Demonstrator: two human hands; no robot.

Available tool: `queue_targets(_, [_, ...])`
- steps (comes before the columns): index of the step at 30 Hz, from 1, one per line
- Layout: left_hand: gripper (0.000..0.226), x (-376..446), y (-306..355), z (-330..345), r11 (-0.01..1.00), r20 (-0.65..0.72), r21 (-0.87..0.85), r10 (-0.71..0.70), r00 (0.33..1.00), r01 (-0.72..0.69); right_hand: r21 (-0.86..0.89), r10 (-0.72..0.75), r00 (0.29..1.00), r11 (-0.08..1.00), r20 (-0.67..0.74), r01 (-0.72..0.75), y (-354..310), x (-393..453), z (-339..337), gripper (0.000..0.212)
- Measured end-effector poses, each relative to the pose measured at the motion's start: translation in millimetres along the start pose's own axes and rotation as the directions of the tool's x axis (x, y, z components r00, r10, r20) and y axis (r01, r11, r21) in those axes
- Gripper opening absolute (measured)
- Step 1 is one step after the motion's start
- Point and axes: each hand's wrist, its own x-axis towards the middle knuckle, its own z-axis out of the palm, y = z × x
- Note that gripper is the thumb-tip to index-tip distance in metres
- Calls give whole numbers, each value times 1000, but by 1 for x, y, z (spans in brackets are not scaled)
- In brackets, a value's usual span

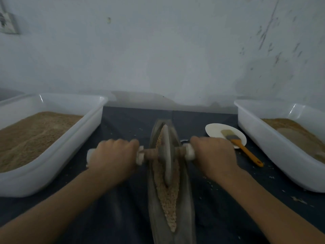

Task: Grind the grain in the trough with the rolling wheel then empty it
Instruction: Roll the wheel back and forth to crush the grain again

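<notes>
Pale, scuffed wall [158,50] rises behind a dark surface [123,124] dusted with stray crumbs. Down the middle of that surface, running away from the person, lies a long narrow trough [153,199] with grain [168,196] heaped along its groove. The rolling wheel [167,154] stands upright on edge in the groove, in the far half of the trough, with grain banked on both sides of it and stretching toward the person. A wooden axle [149,154] passes through the wheel and ends in pale handles. The left hand [112,157] is wrapped over the left handle [90,154], its fingers curled down over the far side so that only the handle's two ends show beside the knuckles. The right hand [214,155] grips the right handle [190,152] the same way, fingers closed round it, the inner end showing just beside the wheel. At left sits a white tub [52,166] holding brown meal; another white tub [263,152] at right holds a lower layer. Between the right hand and that tub lies a white plate [214,131] with a brush [233,138] resting on it, its orange handle reaching onto the surface.
</notes>
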Motion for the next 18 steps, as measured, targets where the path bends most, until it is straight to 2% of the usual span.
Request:
queue_targets(3, [25, 49, -6, 20, 999, -96, 10, 32, 995, -31, -34, 114, 990, 993, 79, -111, 7, 41, 24, 27])
queue_targets(8, [26, 92, -15, 37, 996, -110, -89, -4, 994, -6, -124, 158, 987, 981, 39, -152, 4, 70, 35, 12])
queue_targets(11, [27, 78, -12, 41, 991, -90, -133, -27, 996, 15, -182, 118, 993, 977, 20, -112, -1, 64, 21, 13])
queue_targets(15, [26, 25, -11, 21, 990, 14, -144, 13, 1000, -11, -122, 6, 996, 992, 84, 5, -8, 23, -8, 26])
queue_targets(18, [30, -19, -10, -6, 997, 37, -57, 54, 998, -52, 39, -38, 998, 998, -59, 40, -8, -23, -36, 40])
